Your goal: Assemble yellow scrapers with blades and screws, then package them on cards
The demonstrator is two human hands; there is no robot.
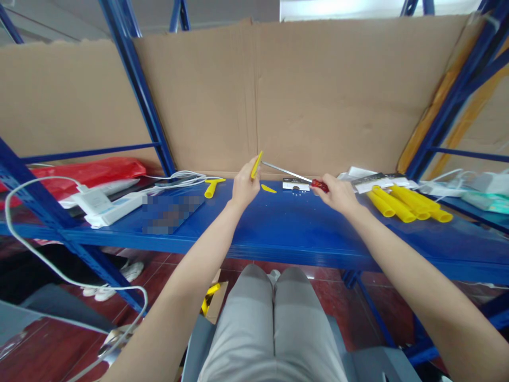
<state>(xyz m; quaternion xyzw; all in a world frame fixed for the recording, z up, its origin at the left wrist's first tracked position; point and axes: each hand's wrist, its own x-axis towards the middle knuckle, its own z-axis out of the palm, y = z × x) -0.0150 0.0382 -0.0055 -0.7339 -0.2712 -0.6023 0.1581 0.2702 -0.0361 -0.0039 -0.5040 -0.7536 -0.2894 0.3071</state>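
Observation:
My left hand [245, 183] is closed around a yellow piece [256, 165] held upright above the blue shelf. In my right hand [337, 193] is a screwdriver [319, 185] with a red handle; its long metal shaft points left, the tip close to the yellow piece. Whether the tip touches it I cannot tell. A flat yellow piece [269, 188] lies on the shelf between my hands. Behind the screwdriver is a small white and black card [296, 184], with several tiny bits in front of it. Further left lies a yellow T-shaped part [213, 187].
Several yellow tubes [411, 204] lie at the right, beside white packets [382, 180]. At the left are a white power strip [115, 209], cables and a red bag [99, 170]. Cardboard [318, 101] stands behind the blue shelf [294, 228]; blue posts flank it.

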